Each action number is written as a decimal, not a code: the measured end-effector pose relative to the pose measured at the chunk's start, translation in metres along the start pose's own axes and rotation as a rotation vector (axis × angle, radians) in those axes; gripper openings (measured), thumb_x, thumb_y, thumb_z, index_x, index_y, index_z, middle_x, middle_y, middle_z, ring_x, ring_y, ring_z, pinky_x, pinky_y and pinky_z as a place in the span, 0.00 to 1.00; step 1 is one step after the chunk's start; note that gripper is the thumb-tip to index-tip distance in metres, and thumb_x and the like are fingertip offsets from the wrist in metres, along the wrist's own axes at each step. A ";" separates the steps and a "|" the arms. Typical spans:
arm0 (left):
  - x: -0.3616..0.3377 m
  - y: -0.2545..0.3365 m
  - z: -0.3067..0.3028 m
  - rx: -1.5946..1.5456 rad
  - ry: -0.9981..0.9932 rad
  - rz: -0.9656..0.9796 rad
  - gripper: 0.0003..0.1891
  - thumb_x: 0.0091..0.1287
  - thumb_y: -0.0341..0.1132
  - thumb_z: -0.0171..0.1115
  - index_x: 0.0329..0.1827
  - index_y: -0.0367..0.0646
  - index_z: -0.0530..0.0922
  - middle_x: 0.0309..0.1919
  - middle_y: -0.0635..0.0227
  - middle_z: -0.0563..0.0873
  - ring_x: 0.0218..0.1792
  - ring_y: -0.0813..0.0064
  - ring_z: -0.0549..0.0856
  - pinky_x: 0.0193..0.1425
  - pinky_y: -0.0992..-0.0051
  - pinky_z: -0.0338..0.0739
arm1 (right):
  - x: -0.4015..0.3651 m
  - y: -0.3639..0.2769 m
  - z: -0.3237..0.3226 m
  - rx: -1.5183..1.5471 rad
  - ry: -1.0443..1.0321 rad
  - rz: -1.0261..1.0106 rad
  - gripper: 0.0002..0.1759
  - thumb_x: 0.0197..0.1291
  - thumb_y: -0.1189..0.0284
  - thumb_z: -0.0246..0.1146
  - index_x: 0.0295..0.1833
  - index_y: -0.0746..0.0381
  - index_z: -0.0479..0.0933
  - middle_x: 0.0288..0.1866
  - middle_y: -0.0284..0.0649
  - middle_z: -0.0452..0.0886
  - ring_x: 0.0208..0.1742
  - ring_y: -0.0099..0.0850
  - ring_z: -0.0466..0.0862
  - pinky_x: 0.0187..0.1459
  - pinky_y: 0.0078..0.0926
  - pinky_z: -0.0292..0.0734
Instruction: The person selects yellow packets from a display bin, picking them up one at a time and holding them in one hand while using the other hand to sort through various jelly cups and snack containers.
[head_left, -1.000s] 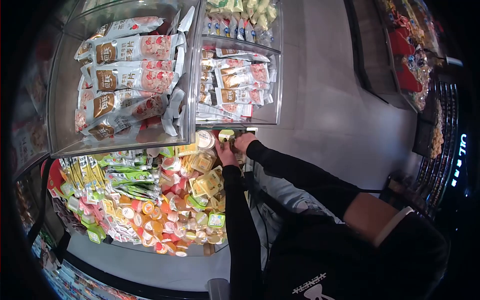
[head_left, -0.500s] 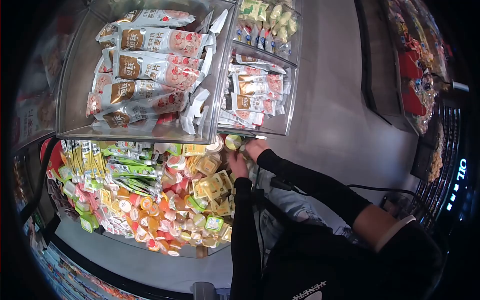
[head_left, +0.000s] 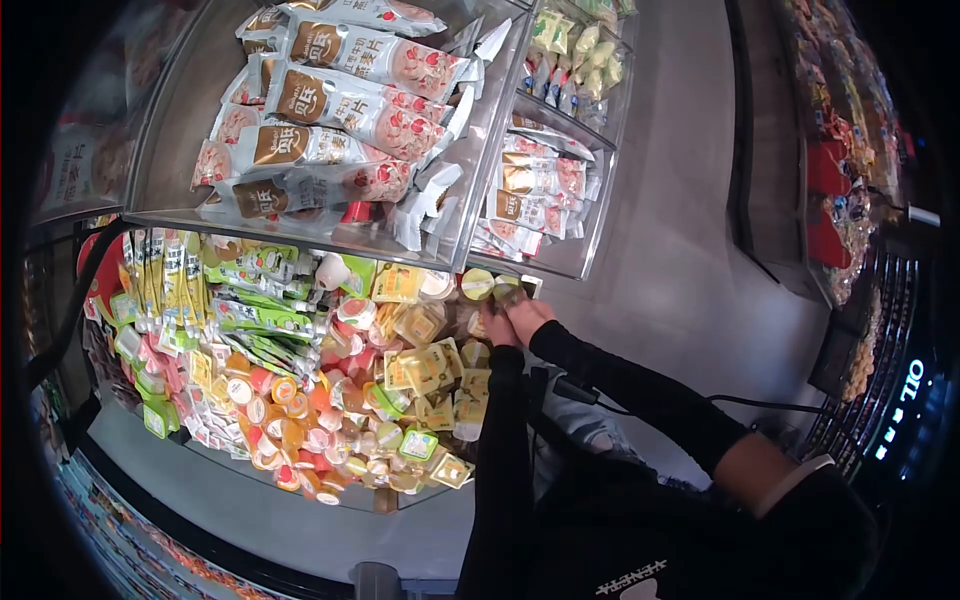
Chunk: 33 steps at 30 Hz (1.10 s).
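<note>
My left hand [head_left: 497, 326] is closed, with its fingertips at the lower edge of a small jelly cup [head_left: 509, 291]. Beside it, my right hand [head_left: 530, 319] has its fingers curled round the right side of the same cup. The two hands nearly touch, and they partly hide the cup. Another round, green-topped cup [head_left: 477, 284] lies just left of it. Yellow-lidded jelly packs [head_left: 425, 368] are heaped to the lower left of my hands.
A clear bin of oatmeal packets [head_left: 345, 125] stands at the upper left, with a smaller packet bin [head_left: 545, 190] beside it. Green pouches [head_left: 262, 318] and orange jelly cups [head_left: 285, 390] fill the display at left. A black cable [head_left: 760, 402] runs right.
The camera view has shifted, so the bins and my hands appear further right. My hands are now closer together, beside the small cup.
</note>
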<state>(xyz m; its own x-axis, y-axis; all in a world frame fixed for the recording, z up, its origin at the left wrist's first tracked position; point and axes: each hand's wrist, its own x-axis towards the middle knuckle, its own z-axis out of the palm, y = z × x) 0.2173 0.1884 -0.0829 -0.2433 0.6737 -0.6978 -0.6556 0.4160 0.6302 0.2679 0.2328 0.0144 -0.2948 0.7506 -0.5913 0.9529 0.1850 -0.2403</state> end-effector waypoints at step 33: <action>0.012 0.000 -0.010 -0.164 -0.022 -0.188 0.28 0.50 0.15 0.47 0.58 0.38 0.62 0.50 0.61 0.72 0.45 0.70 0.74 0.47 0.75 0.70 | -0.001 0.007 0.012 -0.073 0.003 -0.012 0.16 0.51 0.72 0.50 0.46 0.65 0.71 0.59 0.55 0.63 0.32 0.42 0.81 0.34 0.37 0.77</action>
<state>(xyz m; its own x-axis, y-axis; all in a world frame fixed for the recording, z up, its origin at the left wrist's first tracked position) 0.2073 0.1904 -0.0954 -0.0921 0.6077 -0.7888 -0.7954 0.4316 0.4255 0.2745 0.2259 0.0044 -0.3060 0.7498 -0.5866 0.9520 0.2392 -0.1908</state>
